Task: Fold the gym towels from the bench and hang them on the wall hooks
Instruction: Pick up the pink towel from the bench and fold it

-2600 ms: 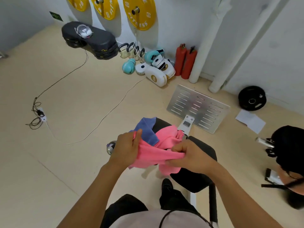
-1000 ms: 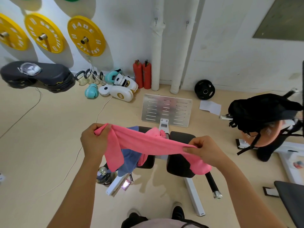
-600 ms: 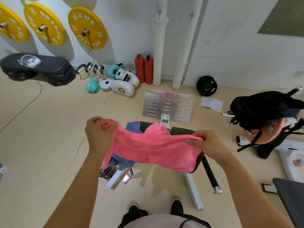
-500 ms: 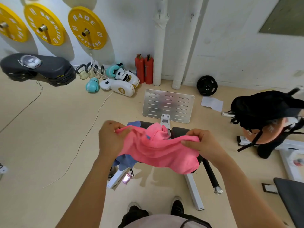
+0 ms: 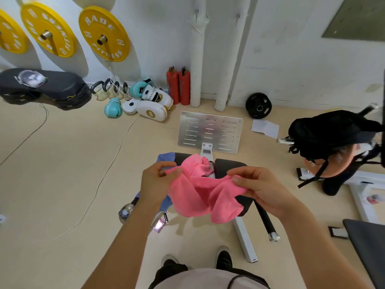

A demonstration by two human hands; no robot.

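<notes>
Holding a pink towel (image 5: 200, 195) slack between both hands above the tabletop (image 5: 227, 165): the left hand (image 5: 156, 182) pinches one bunched edge between thumb and curled fingers, and the right hand (image 5: 262, 188) pinches the opposite edge. The towel's middle sags in loose folds. A second pink towel (image 5: 196, 163) and a blue towel (image 5: 165, 158) lie on the tabletop behind.
</notes>
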